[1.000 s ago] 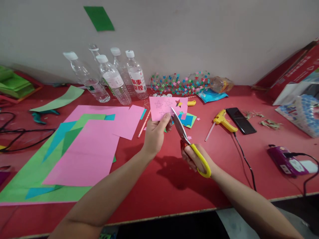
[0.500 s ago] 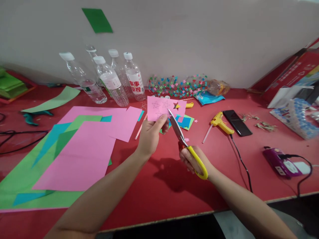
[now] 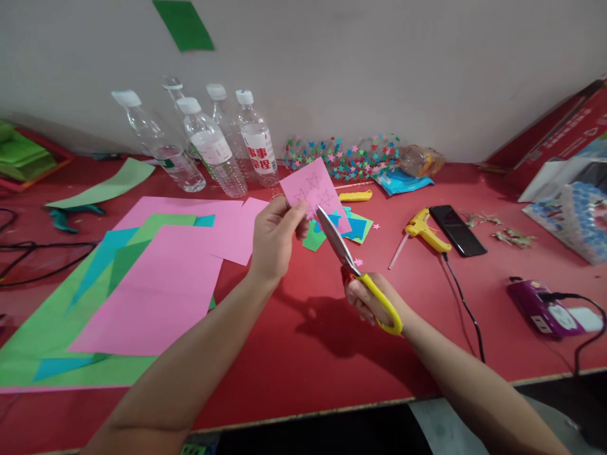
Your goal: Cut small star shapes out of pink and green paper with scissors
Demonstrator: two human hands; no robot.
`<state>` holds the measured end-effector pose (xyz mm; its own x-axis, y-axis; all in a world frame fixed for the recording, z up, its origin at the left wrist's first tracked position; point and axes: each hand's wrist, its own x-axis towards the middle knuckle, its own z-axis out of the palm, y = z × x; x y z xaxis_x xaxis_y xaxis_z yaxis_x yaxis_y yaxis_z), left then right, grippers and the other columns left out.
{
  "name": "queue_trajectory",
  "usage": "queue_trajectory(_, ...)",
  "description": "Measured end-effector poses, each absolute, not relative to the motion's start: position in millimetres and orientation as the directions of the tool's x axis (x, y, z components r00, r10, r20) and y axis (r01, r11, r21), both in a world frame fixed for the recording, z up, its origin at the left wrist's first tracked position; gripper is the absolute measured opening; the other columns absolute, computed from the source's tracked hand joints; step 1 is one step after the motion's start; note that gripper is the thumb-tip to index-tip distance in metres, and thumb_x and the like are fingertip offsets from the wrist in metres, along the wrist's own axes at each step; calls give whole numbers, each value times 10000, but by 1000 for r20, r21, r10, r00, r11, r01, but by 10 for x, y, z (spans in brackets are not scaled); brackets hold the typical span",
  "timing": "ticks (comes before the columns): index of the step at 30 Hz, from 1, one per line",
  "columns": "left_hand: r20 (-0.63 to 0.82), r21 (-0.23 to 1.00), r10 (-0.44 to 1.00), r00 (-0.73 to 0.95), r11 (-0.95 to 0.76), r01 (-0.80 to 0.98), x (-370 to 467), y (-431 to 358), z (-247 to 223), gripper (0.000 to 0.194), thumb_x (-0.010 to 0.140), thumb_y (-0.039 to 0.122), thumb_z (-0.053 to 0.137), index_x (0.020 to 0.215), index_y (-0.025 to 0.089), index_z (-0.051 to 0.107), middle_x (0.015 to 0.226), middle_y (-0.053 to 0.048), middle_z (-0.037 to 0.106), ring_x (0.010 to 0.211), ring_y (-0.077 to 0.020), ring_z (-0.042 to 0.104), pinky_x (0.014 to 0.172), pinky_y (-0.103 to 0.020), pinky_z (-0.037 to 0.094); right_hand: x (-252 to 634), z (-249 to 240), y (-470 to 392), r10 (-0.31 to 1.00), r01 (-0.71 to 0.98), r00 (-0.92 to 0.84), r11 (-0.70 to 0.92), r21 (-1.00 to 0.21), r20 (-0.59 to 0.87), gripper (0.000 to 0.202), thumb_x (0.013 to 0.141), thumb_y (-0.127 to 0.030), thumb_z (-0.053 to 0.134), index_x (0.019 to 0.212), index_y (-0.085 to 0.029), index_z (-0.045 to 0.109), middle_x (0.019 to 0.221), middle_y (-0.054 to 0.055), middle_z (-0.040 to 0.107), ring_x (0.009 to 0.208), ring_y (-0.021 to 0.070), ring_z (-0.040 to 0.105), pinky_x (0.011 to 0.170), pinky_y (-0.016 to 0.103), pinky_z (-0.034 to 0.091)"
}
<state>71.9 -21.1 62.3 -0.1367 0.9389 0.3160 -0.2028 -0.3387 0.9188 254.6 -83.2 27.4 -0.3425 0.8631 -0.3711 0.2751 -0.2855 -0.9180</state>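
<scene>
Between the thumb and fingers of my left hand [image 3: 277, 237] is a small pink sheet of paper [image 3: 307, 179] with several pencilled stars on it. My right hand [image 3: 367, 297] grips yellow-handled scissors [image 3: 382, 305], their blades nearly together and pointing up-left. The blade tips overlap the lower part of the pink paper; whether they touch it I cannot tell. Beneath and behind the sheet lie blue and green paper scraps [image 3: 359, 229] and a yellow utility knife [image 3: 355, 196]. Tiny pink cut stars [image 3: 358, 262] rest on the table near the scissors.
Pink, green and blue sheets [image 3: 156, 284] cover the table's left side. Several plastic bottles [image 3: 260, 148] stand at the back, beside a clear tube with colourful stars [image 3: 341, 157]. To the right are a yellow glue gun [image 3: 429, 235], a phone [image 3: 458, 230] and a purple power adapter [image 3: 545, 309].
My left hand has turned the pink sheet clockwise and shifted slightly left. The notched star cut-out at its right side no longer shows. The scissors stay close to the sheet, and the view has tilted slightly.
</scene>
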Motion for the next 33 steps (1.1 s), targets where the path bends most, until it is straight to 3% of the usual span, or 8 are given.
queue_trajectory(5,204,923,979,-28,-202,-328,786,-240,605,141,783,241,646,678,164,591,598,16,600,523,-79,537,512,-210,439,2534,233,-846,883,264,-321,-265,-928,-343,348,859,-380,503,560,-208,452,321,-90,367,260,64,376,326,184,349)
queue_trajectory(9,172,903,984,-36,-172,-394,784,-224,601,105,779,209,648,698,171,592,592,23,593,536,-80,539,525,-206,447,2525,210,-851,888,275,-311,-256,-927,-338,358,843,-442,496,574,-211,448,335,-92,369,265,65,376,336,193,355)
queue_trajectory(15,241,939,965,-104,-258,-225,729,-205,647,115,776,204,634,678,173,581,575,39,546,522,-66,506,520,-188,423,2579,218,-838,882,299,-328,-244,-922,-340,375,827,-499,508,595,-208,464,353,-88,381,293,68,377,349,197,338)
queue_trajectory(20,317,943,948,-20,-317,-97,663,-185,687,121,773,180,621,656,171,590,572,36,525,527,-70,501,523,-198,422,2645,286,-832,877,352,-371,-173,-920,-306,384,804,-542,497,620,-206,477,368,-79,399,317,74,386,351,199,324)
queue_trajectory(33,284,956,950,130,-269,-117,536,-134,741,130,763,181,622,641,180,579,544,33,522,507,-76,486,498,-202,409,2653,305,-843,870,348,-385,-172,-922,-308,383,822,-523,495,615,-201,485,372,-78,398,308,71,383,363,202,340)
